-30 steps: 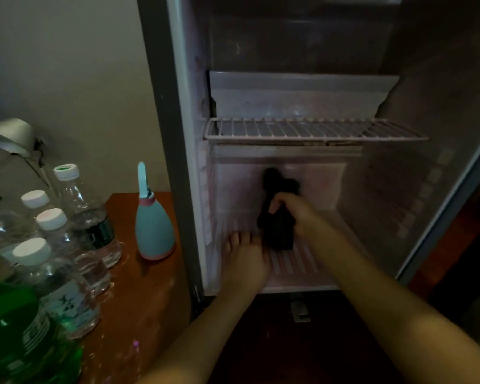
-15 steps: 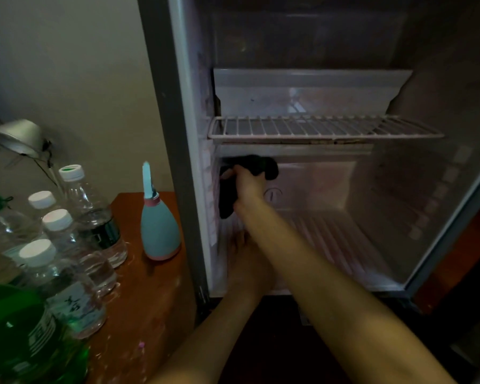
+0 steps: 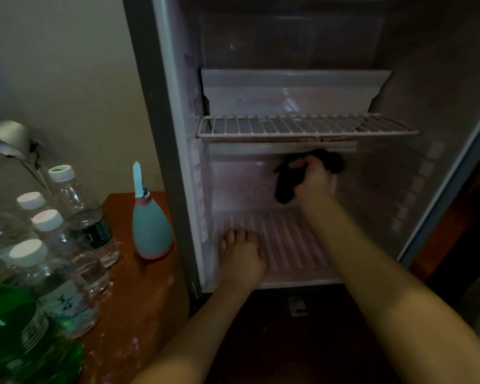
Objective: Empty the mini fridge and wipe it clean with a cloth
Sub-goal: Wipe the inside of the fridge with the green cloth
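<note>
Right grip: Your right grip is clenched round the dark cloth and holds it against the back wall of the mini fridge, just beneath the wire shelf.
Cloth: It is bunched. One end hangs below your knuckles at the left, and the other shows past them at the right.
Left grip: Your left grip lies released, fingers straight and palm down, on the ribbed fridge floor near its front left corner.
Surface: On the wooden surface left of the fridge, a teal spray bottle stands near the fridge's edge. White-capped water bottles stand further left, and a green bottle is nearest you.
Background: A metal lamp sits against the wall.
</note>
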The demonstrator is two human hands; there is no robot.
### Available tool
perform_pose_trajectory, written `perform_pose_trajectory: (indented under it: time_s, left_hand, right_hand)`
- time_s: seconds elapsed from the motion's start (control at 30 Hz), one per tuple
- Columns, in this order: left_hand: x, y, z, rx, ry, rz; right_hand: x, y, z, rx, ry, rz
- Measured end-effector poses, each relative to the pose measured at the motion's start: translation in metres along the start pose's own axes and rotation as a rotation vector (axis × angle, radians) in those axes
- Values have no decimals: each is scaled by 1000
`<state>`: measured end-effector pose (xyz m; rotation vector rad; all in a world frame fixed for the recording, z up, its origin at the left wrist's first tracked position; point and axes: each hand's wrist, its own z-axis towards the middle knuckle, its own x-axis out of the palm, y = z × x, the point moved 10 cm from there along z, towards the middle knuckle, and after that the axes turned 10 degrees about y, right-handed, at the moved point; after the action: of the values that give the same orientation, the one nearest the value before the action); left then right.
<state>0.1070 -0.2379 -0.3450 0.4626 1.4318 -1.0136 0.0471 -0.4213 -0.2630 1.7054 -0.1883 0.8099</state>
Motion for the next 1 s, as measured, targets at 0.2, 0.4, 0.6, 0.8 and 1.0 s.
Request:
perform_pose_trajectory:
  time_s: [0.2,0.4,0.6,0.8,1.0]
  left_hand:
    - [2,-1,-1,-12,15,39]
    - [3,-1,0,-5,6,40]
    - [1,-3,-2,14,-24,25]
    - [-1,-4,1,-4,-25,12]
    - [-1,-3,0,1,-36,9]
  right_hand:
    - [-38,13,30,-107,-154,-1243]
    - [-39,-12,35,-30,-153,-1729]
    - [-45,-13,45,191,-55,-1899]
    - [-29,-22,35,384,376,-2057]
    - [19,-21,-5,-94,261,-1094]
